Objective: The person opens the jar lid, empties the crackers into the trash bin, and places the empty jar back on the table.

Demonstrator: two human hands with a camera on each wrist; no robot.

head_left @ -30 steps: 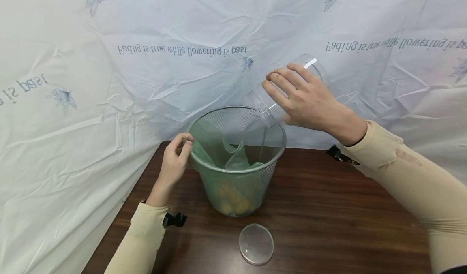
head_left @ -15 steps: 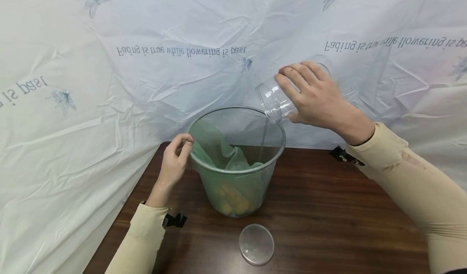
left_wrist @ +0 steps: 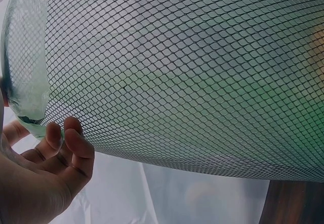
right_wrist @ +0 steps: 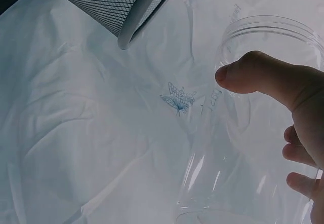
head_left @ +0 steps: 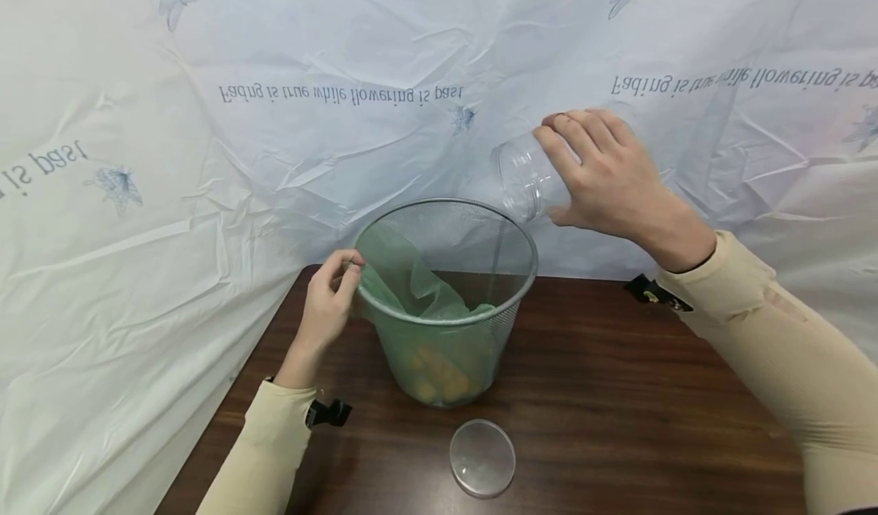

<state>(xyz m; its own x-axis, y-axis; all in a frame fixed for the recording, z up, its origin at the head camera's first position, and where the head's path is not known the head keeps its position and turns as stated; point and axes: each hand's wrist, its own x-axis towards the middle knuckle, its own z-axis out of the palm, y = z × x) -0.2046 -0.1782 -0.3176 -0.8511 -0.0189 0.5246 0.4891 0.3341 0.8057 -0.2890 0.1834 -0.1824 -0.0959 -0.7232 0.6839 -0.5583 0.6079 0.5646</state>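
At the left rim of a wire-mesh wastebasket [head_left: 511, 324], my left hand [head_left: 321, 309] pinches the green plastic bag [head_left: 391, 260] that lines it. Part of the bag has sagged inside, leaving the right side of the rim bare. Blurred orange-yellow pieces [head_left: 439, 374] show through the mesh at the bottom. My right hand [head_left: 607, 180] grips a clear jar [head_left: 524, 176], tilted with its mouth toward the basket, just above and behind the right rim. In the right wrist view the transparent jar [right_wrist: 217, 168] looks empty, my thumb lying across it below the threaded neck.
A clear round lid [head_left: 482, 459] lies on the dark wooden table [head_left: 617, 408] in front of the basket. White printed sheeting [head_left: 343, 149] hangs behind the table and along its left side.
My right hand has drawn the jar to the right, from over the basket's opening to its right rim. The loose fold of bag inside has shifted slightly. My left hand stays put.
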